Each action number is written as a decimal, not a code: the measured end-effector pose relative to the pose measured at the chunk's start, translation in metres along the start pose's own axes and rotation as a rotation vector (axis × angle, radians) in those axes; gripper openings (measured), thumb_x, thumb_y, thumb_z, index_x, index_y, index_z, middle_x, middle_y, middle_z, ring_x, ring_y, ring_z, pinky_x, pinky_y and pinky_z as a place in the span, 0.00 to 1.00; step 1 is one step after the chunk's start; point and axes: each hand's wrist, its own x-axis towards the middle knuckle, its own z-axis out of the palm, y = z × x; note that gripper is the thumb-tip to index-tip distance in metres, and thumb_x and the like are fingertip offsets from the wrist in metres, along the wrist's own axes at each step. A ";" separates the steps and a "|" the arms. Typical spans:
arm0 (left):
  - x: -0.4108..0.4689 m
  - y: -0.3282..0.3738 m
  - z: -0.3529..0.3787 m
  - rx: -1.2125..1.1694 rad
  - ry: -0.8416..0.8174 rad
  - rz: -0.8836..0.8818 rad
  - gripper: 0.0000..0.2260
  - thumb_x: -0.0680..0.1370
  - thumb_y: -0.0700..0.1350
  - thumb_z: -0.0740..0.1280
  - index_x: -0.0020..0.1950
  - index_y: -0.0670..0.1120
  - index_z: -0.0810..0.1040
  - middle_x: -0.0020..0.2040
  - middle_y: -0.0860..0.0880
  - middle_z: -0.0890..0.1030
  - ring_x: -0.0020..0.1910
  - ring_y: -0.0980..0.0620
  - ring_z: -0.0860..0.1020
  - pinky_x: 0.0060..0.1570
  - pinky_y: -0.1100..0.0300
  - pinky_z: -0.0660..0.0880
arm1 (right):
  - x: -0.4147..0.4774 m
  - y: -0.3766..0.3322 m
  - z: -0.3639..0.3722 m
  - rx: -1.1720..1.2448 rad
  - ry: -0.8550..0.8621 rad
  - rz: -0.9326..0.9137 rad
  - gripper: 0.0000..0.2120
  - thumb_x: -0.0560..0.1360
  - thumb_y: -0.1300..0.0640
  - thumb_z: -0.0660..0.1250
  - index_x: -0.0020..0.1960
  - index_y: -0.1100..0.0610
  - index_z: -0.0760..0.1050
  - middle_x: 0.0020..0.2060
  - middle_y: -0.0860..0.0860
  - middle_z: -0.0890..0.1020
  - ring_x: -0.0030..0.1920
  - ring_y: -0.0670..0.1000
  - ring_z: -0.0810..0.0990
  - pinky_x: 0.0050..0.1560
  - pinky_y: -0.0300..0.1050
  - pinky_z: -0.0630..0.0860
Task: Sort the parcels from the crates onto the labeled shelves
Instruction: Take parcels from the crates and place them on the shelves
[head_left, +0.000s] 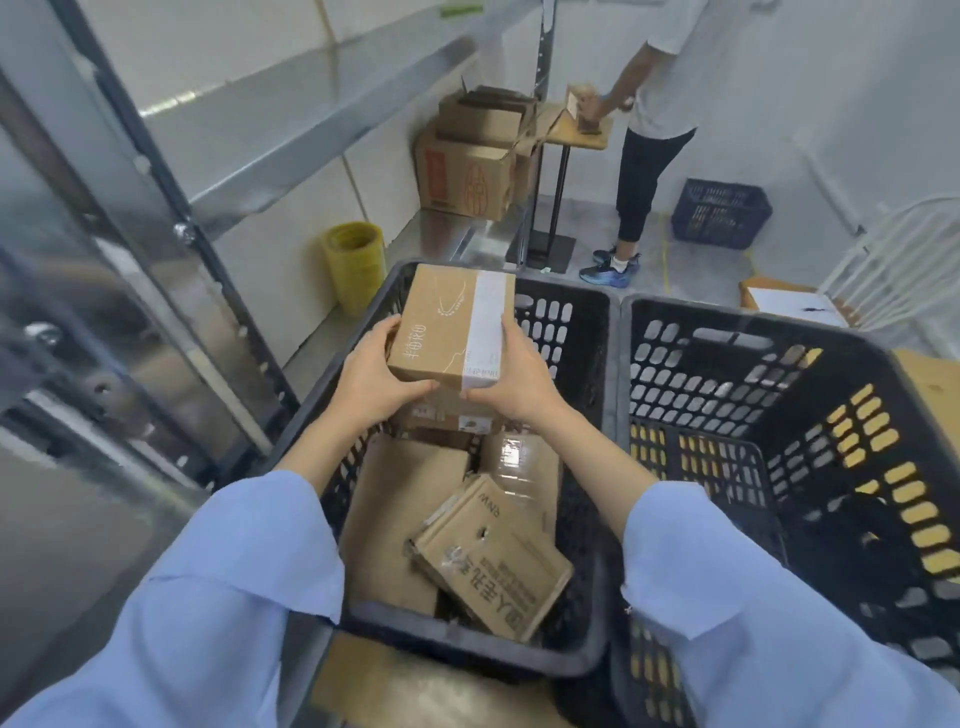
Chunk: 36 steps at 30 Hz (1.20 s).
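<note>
I hold a brown cardboard parcel with a white band above the left black crate. My left hand grips its near left corner and my right hand grips its near right edge. Below it in the crate lie more brown parcels, among them a tilted printed box and a flat one. The right black crate stands beside it and I see no parcel in it. Metal shelves run along the left.
A yellow tape roll stack stands by the wall. Open cardboard boxes sit on the low shelf end. A person stands at a small stand beyond the crates. A blue crate rests on the floor.
</note>
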 end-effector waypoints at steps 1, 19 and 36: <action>-0.009 0.009 -0.003 0.001 0.022 0.003 0.42 0.66 0.47 0.80 0.76 0.47 0.63 0.70 0.48 0.73 0.68 0.50 0.71 0.64 0.59 0.65 | -0.007 -0.002 -0.008 0.019 0.014 -0.040 0.50 0.57 0.48 0.80 0.74 0.50 0.59 0.63 0.50 0.74 0.66 0.54 0.71 0.61 0.52 0.74; -0.264 0.131 -0.033 -0.140 0.504 -0.204 0.36 0.74 0.47 0.74 0.78 0.46 0.60 0.63 0.49 0.63 0.61 0.55 0.66 0.67 0.58 0.65 | -0.193 -0.058 -0.087 0.318 -0.340 -0.400 0.47 0.74 0.47 0.73 0.80 0.53 0.47 0.76 0.50 0.58 0.74 0.51 0.61 0.74 0.49 0.60; -0.579 0.109 -0.119 -0.078 0.990 -0.540 0.39 0.74 0.46 0.74 0.79 0.51 0.56 0.67 0.53 0.64 0.60 0.51 0.72 0.55 0.61 0.70 | -0.389 -0.186 0.071 0.369 -0.913 -0.717 0.41 0.74 0.56 0.74 0.79 0.49 0.54 0.68 0.48 0.66 0.65 0.46 0.67 0.67 0.46 0.67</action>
